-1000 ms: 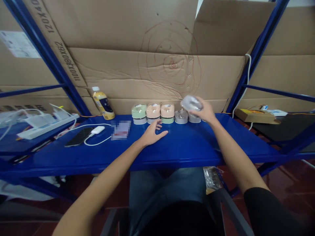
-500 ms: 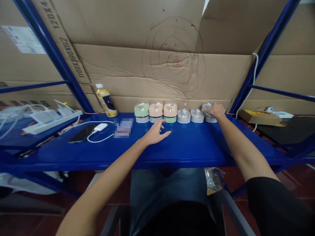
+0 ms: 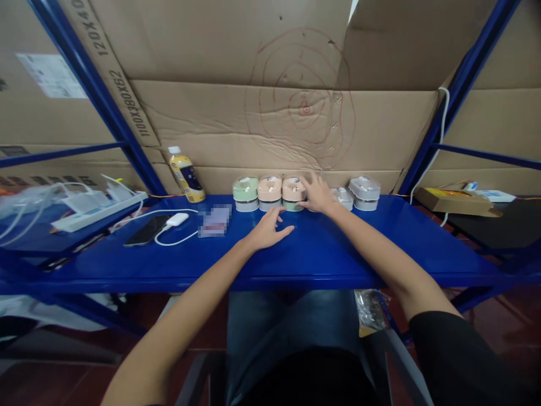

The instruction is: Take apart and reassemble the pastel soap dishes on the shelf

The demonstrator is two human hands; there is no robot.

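Note:
Small round-cornered containers with clear lids stand in a row along the back of the blue table. At the left is a green-topped stack point(image 3: 245, 189), then a peach-topped stack point(image 3: 269, 189) and another peach-topped one over green point(image 3: 291, 189). My right hand point(image 3: 316, 193), fingers spread, is at the right side of that last stack and mostly hides a grey container behind it; whether it touches the stack I cannot tell. Further right are a single grey container point(image 3: 345, 197) and a grey stack point(image 3: 364, 192). My left hand point(image 3: 270, 228) rests open on the table before the peach-topped stacks, holding nothing.
At the left stand a yellow drink bottle point(image 3: 186, 176), a phone point(image 3: 147, 230), a white charger point(image 3: 177, 219) with its cable, and a blurred-out item point(image 3: 215, 220). A power strip point(image 3: 101, 212) lies further left, an open cardboard box point(image 3: 456, 203) far right. Cardboard point(image 3: 211, 107) backs the table.
My right hand has left the rightmost grey container, now a stack of two, and moved left to the peach-topped stack. My left hand stays in place. The view has shifted slightly.

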